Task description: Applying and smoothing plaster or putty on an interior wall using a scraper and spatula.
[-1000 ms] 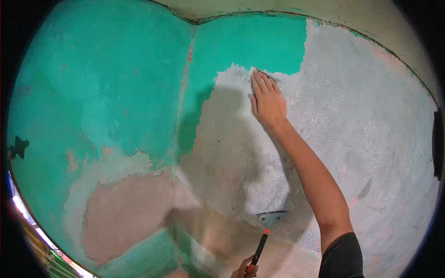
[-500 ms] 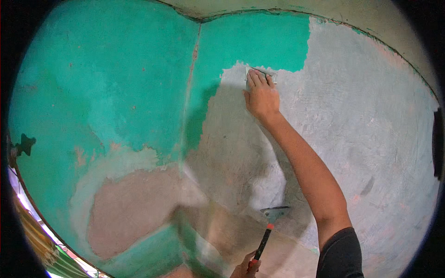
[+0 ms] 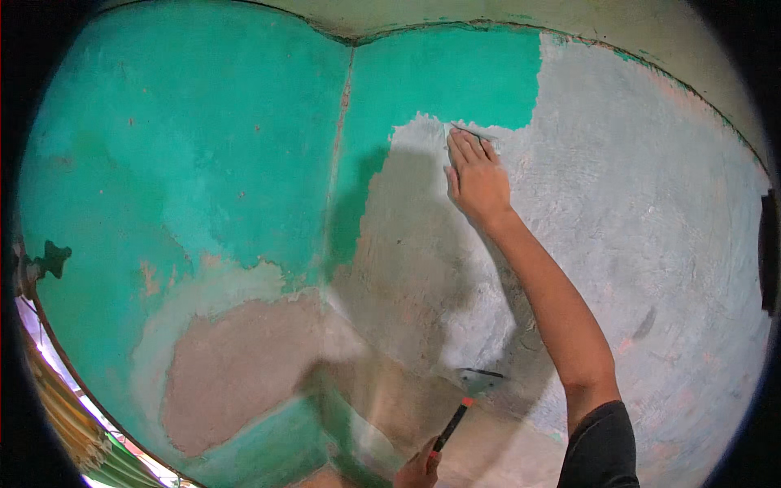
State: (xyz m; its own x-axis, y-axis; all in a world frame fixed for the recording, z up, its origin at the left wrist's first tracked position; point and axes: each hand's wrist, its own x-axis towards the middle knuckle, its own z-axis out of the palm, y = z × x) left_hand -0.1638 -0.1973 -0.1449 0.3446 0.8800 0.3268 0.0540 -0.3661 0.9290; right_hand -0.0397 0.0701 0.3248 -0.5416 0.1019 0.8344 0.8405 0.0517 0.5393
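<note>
Holding: left hand (image 3: 418, 467), 1 scraper (image 3: 457, 416); right hand (image 3: 478, 180), seemingly 1 thin plate (image 3: 475, 132).

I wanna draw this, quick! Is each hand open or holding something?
Left hand: closed, holding a scraper.
Right hand: open, pressing a thin flat piece against the wall.

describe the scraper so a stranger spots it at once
Start at the green and grey wall, then drop to the left hand at the bottom edge. The scraper slants up from it, set apart by its black handle and orange collar.
</note>
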